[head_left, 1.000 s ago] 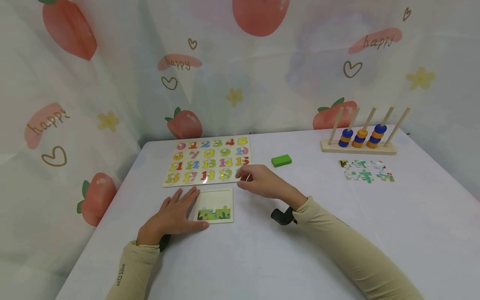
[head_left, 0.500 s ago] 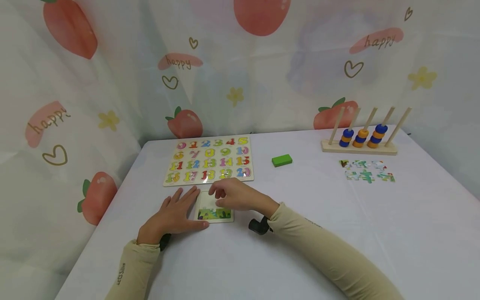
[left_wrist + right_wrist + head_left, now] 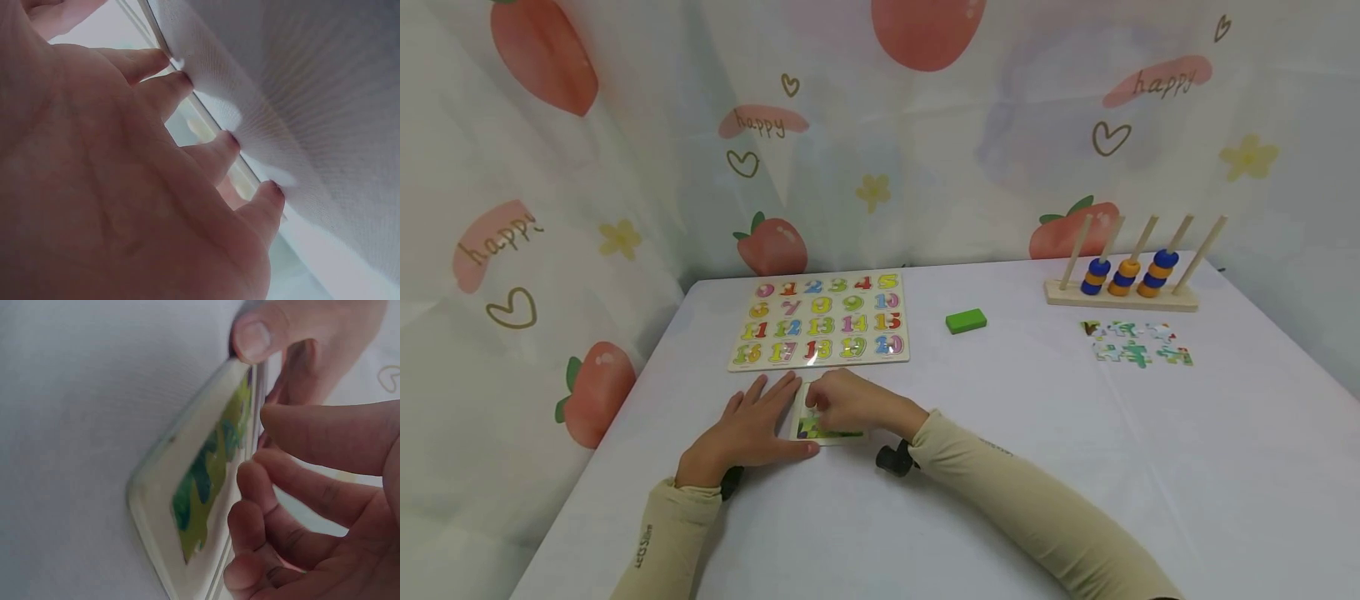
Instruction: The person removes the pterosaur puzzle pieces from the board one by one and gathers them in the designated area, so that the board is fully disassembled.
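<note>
A small square puzzle tray point(image 3: 831, 441) with green pieces along its near side lies in front of the person. My left hand point(image 3: 745, 433) rests along the tray's left edge with spread fingers; the left wrist view shows its fingertips against the rim and tablecloth. My right hand point(image 3: 855, 402) is over the tray with bent fingers and hides much of it. In the right wrist view, its thumb point(image 3: 331, 434) and forefinger point(image 3: 306, 481) stand slightly apart, and no piece shows between them. The green puzzle pieces point(image 3: 206, 481) lie flat inside the tray.
A number board point(image 3: 820, 318) lies just behind the tray. A green block point(image 3: 966, 321) sits right of it. Loose jigsaw pieces point(image 3: 1135, 352) lie farther right, before a wooden peg stand point(image 3: 1122, 297) with blue and orange rings. A patterned cloth hangs behind the table.
My right hand has moved left from beside the number board's corner to over the tray, and its fingers have come down toward the pieces. The left hand has stayed in place.
</note>
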### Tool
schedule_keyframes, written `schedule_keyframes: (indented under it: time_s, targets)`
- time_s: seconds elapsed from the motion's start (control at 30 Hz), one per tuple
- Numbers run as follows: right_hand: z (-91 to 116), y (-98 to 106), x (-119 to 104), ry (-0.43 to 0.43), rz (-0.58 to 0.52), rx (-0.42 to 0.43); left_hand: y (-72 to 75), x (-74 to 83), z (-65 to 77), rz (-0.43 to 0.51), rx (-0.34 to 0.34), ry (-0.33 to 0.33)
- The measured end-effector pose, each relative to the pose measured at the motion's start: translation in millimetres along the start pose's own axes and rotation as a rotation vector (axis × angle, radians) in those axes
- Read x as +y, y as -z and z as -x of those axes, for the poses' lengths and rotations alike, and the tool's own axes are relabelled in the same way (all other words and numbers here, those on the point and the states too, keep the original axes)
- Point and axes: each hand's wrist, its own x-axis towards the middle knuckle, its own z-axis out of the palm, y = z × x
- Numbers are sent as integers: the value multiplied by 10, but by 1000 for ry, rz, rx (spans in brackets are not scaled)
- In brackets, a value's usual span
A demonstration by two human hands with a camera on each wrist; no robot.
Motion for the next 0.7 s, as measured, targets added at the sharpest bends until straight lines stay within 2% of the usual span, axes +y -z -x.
schedule_keyframes:
  time_s: [0.47,0.7]
  targets:
    - [-2,-37,-70,-56,91,-32,22,2,16,13,6,-5]
    - [-14,-47,-57,-31,47,-21,10,0,17,20,9,-5]
